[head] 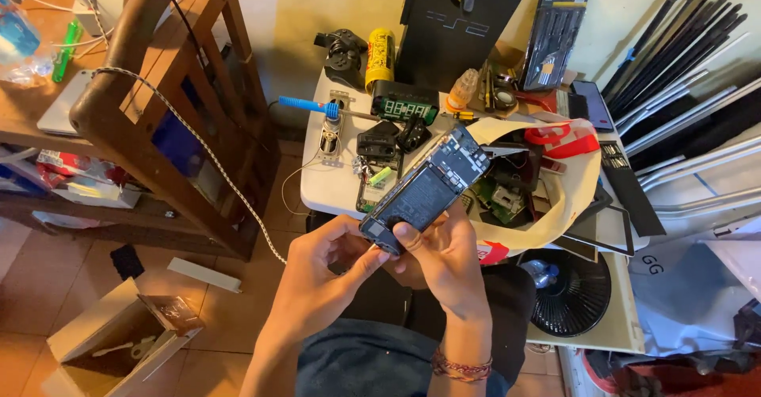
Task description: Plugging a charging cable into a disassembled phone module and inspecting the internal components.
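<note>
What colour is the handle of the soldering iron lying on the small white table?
Bright blue. The soldering iron handle shows clearly in the head view, above the opened phone.

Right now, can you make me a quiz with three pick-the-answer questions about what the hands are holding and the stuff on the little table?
1. Where is the opened phone?
A. in the cardboard box
B. held up in both hands
C. lying on the floor

2. What colour is the handle of the soldering iron on the white table?
A. blue
B. red
C. green

3. What state is the phone in?
A. wrapped in paper
B. closed, screen lit
C. open, insides showing

Answers:
1 B: the left hand and right hand both grip its lower end above the lap.
2 A: the handle is bright blue.
3 C: its dark battery and circuit parts are bare.
</note>
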